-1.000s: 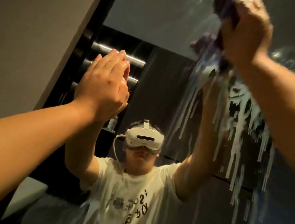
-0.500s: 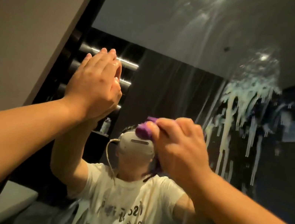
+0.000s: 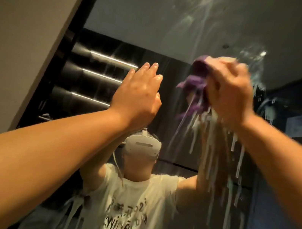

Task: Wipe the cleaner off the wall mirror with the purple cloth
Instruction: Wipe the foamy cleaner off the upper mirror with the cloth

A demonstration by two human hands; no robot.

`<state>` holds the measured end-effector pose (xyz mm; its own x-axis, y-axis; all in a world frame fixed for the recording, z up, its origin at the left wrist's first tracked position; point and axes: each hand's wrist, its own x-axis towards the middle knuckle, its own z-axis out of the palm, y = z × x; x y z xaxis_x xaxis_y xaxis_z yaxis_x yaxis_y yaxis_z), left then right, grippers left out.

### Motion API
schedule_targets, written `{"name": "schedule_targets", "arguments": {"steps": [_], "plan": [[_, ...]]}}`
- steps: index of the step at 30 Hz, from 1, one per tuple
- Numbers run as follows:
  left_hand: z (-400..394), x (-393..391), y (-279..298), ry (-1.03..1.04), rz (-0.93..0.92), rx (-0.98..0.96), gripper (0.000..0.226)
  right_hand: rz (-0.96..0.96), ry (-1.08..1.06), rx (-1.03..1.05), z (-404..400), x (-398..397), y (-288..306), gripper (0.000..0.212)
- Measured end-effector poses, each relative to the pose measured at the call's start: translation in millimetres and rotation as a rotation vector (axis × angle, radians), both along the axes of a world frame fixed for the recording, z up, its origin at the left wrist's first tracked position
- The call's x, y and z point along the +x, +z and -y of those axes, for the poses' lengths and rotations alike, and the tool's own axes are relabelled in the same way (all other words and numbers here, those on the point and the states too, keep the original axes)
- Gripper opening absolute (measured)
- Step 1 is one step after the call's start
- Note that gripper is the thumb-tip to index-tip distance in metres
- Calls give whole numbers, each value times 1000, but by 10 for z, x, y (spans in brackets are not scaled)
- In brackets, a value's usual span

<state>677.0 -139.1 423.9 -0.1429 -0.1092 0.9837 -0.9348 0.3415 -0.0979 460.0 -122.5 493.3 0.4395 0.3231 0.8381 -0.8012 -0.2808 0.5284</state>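
The right hand bunches the purple cloth in curled fingers and presses it against the mirror, high on the glass and right of centre. The cloth is blurred. White cleaner runs down in streaks below it and further right. The left hand lies flat on the glass beside it, fingers straight and together, holding nothing.
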Motion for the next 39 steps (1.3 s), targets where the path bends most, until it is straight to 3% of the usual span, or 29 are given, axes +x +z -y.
{"name": "schedule_targets", "arguments": {"steps": [3, 7, 11, 17, 20, 24, 31, 35, 37, 39], "plan": [[145, -67, -13, 45, 0, 11, 57, 345, -114, 22, 68, -418, 903, 39], [235, -38, -40, 69, 2, -11, 60, 547, -153, 81, 135, -743, 1448, 45], [228, -53, -24, 88, 15, -15, 65, 652, -253, 169, 167, -954, 1620, 41], [211, -66, -42, 77, 7, -45, 65, 327, -234, 178, 180, -757, 1131, 47], [204, -72, -42, 55, -3, -48, 63, 78, -177, 104, 243, -448, 327, 44], [196, -69, -41, 48, -1, -69, 61, -114, -194, 6, 354, -90, -819, 41], [145, -42, -44, 57, 19, -58, 61, -389, -204, 118, 287, 257, -2215, 35], [149, -46, -52, 86, 29, -43, 57, -424, -11, 285, 128, 250, -2086, 27], [156, -54, -42, 93, 26, -37, 57, -291, 90, 398, 59, 151, -1663, 25], [156, -59, -35, 96, 21, -39, 57, -98, 91, 264, 15, -9, -1108, 32]]}}
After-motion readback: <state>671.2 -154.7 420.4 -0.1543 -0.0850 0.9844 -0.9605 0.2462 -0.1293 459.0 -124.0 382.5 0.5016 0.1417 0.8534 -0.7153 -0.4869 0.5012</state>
